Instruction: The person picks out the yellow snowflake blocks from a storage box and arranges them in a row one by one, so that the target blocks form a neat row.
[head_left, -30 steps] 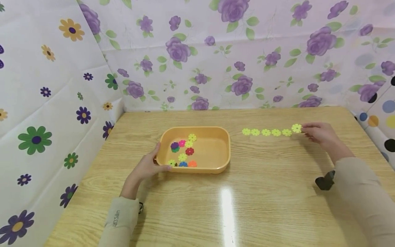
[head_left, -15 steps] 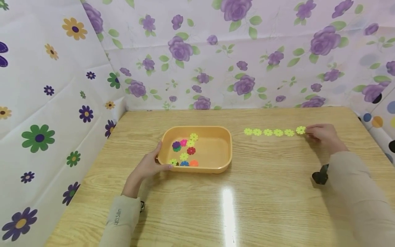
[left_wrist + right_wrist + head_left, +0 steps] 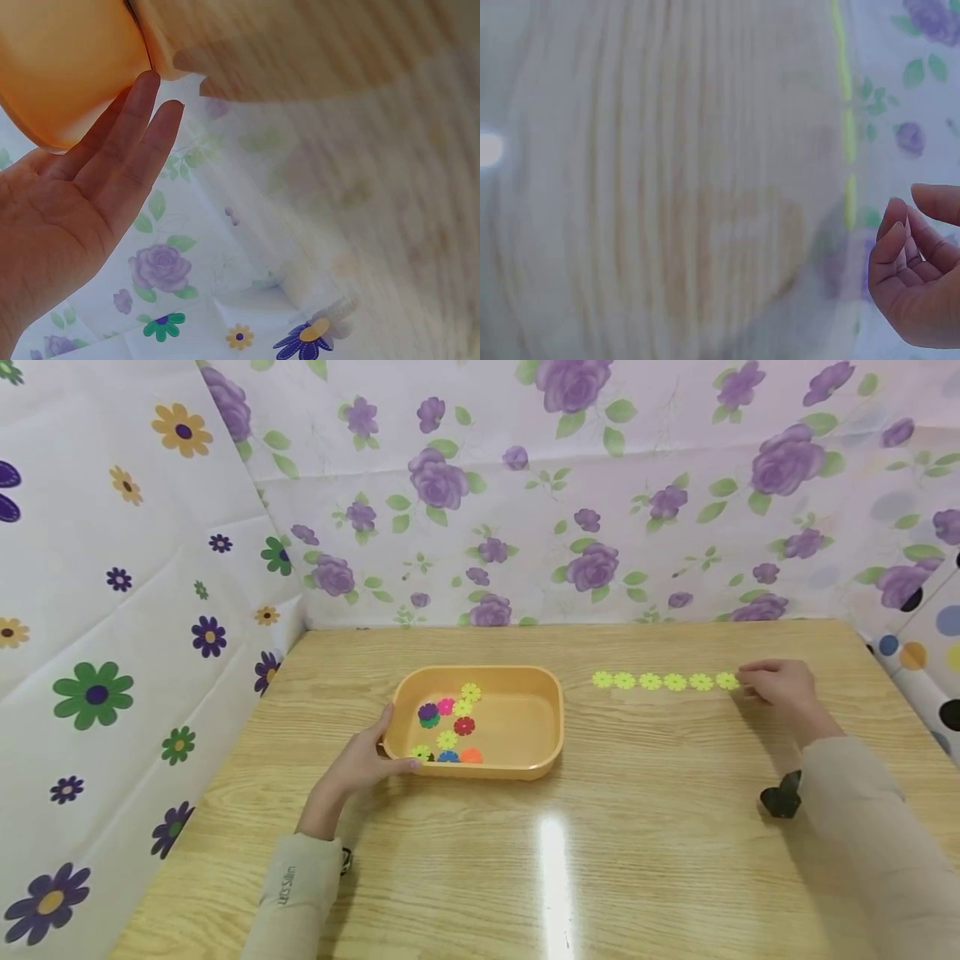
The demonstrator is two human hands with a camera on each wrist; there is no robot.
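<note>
My left hand [image 3: 362, 762] holds the left end of an orange plastic tray [image 3: 517, 774], its thumb along the front rim. In the left wrist view, the fingers [image 3: 135, 124] lie against the tray's outer wall. Loose snowflake discs lie in the tray, among them a red disc [image 3: 464, 726], a blue one [image 3: 447, 757] and an orange one [image 3: 471, 756]. Several yellow discs form a straight row on the table. At the row's right end, my right hand [image 3: 780, 687] has its fingertips at the edge of the last yellow disc [image 3: 726, 681]. The right wrist view shows thumb and fingers apart, nothing visible between them.
The wooden table [image 3: 645, 843] backs onto a curtain with purple roses [image 3: 437, 478]. A white floral cloth [image 3: 135, 635] stands along the left side. A dark object [image 3: 782, 797] hangs under the right sleeve, apparently the wrist camera.
The last yellow disc has come down and left into line with the others, and my right hand moved with it. My left hand stays on the tray.
</note>
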